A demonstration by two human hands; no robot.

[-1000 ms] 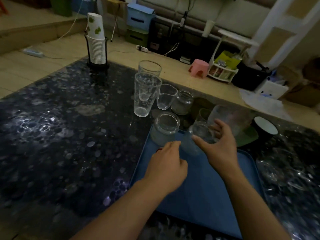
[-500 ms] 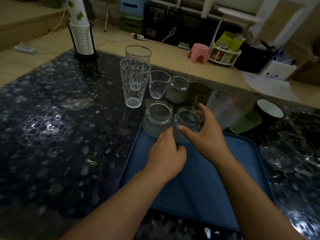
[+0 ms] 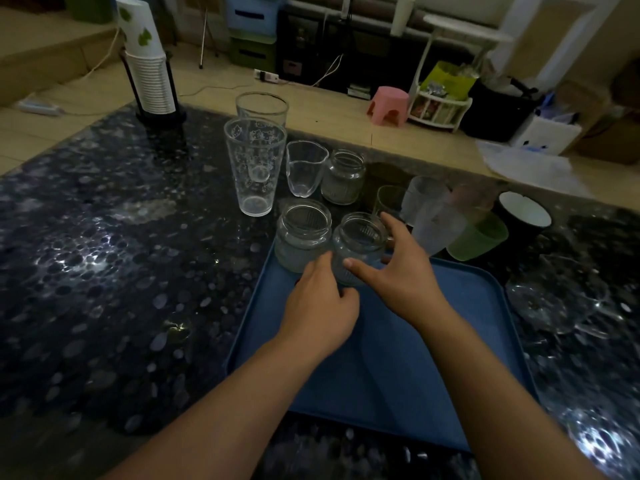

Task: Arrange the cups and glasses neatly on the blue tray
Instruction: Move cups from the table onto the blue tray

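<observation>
The right hand (image 3: 398, 275) is spread around a short clear glass jar (image 3: 358, 245), thumb on the near wall and fingers round the far side, holding it at the far left part of the flat blue plastic tray (image 3: 381, 368). The left hand (image 3: 320, 308) rests just in front, its fingers curled at the base of this jar; whether it grips anything cannot be determined. A second clear glass jar (image 3: 303, 233) stands touching the first, at the tray's far left corner.

Progress is judged early: two jars are on the tray and the rest of its surface is bare. Remaining on the dark speckled table (image 3: 104, 254) are two tall clear tumblers (image 3: 256, 168), a small clear spouted cup (image 3: 306, 171), a third jar (image 3: 344, 176), frosted plastic cups (image 3: 436, 216), a green plastic cup (image 3: 479, 237) and a black mug with white interior (image 3: 524, 211).
</observation>
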